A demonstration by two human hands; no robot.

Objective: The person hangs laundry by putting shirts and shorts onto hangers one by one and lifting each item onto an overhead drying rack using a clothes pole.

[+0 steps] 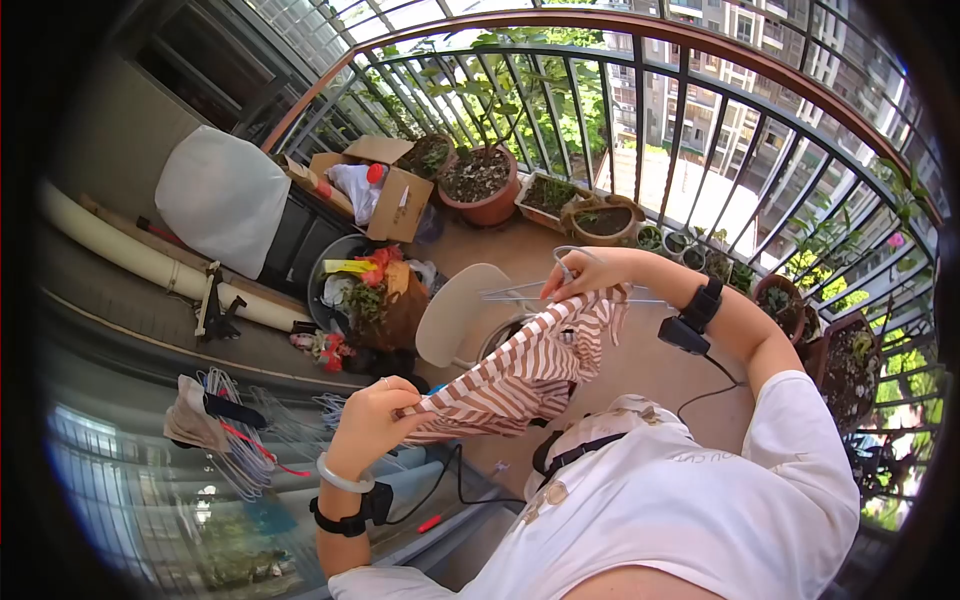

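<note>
One striped cloth [535, 365], brown and white, is stretched on a slant in front of the person's white shirt [680, 500], with two bare hands at it; the left hand [385, 415] is pinched on its lower left end; the right hand [585, 272] is clamped at its upper right end, with one wire hanger [510, 295] held there too; two black wrist devices show, one per arm.

Just beyond the cloth stands one pale stool [455, 315]; farther left of it are one dark bin [322, 278], filled with mixed scraps, and one open cardboard box [405, 205]; well left of the cloth lies a bundle of wire hangers [250, 455], too tangled to count; beyond the cloth sit one large reddish pot [490, 208], one rectangular planter [535, 208] and one tan pot [600, 228].

The tan floor [650, 375] spreads beneath the cloth; past the pots, a curved balcony railing [640, 95] has dark bars and a brown handrail; greenery and tall buildings show through it.
</note>
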